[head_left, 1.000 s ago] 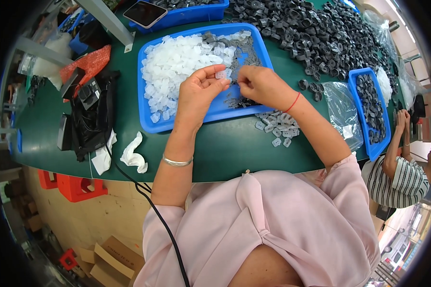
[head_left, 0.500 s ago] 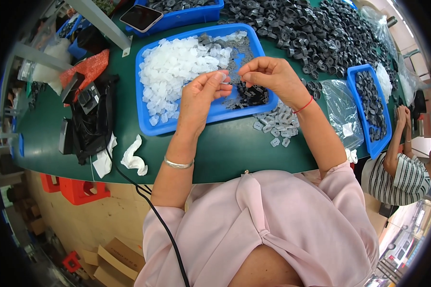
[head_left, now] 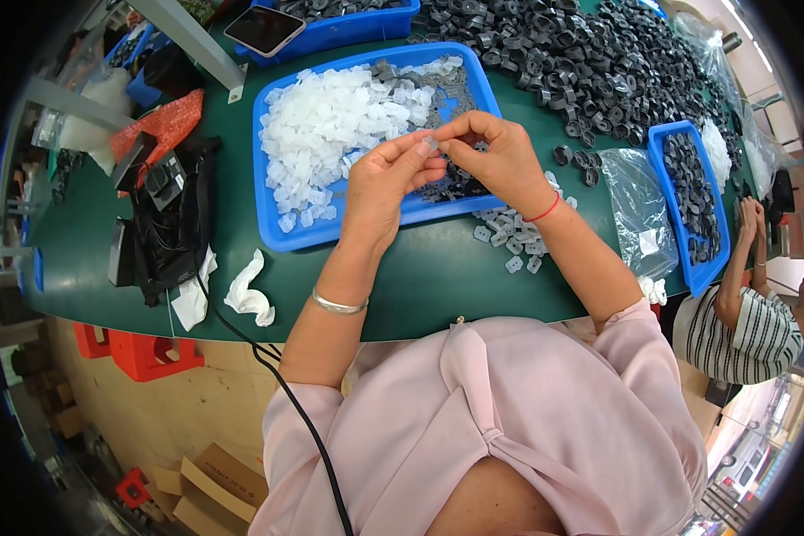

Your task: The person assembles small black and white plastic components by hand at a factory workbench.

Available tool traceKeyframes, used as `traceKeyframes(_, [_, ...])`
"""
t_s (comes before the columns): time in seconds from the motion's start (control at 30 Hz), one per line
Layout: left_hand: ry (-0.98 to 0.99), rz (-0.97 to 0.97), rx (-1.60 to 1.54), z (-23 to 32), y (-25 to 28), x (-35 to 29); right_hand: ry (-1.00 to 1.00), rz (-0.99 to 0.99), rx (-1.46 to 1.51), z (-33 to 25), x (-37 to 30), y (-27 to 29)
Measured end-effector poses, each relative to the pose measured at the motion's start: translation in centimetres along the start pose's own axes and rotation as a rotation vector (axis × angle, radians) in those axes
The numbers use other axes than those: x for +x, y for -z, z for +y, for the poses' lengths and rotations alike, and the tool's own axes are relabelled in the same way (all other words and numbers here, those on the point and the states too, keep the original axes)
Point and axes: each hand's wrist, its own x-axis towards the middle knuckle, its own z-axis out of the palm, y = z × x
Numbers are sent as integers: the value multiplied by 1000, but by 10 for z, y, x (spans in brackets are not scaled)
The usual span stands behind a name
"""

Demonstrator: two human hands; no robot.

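A second ago the left hand point(head_left: 386, 183) and the right hand point(head_left: 500, 156) were low over the shallow blue plastic tray point(head_left: 281, 237), fingers spread down among the loose pieces — the left over the clear white ones, the right at the dark grey ones. Since then both have lifted off the heap and drawn together above the tray's near half. Their fingertips now meet, pinching one small translucent plastic piece point(head_left: 430, 143) between them — thumbs and forefingers closed on it, held clear of the pile.
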Motion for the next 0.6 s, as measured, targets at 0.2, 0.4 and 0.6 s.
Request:
traceKeyframes(0.2, [-26, -30, -53, 0, -2, 0, 42, 79, -126, 1, 0, -1])
traceKeyframes(0.4, [-22, 16, -73, -1, -1, 1, 141, 144, -183, 6, 1, -1])
traceKeyframes(0.6, [-11, 57, -95, -6, 3, 2, 152, 170, -111, 6, 0, -6])
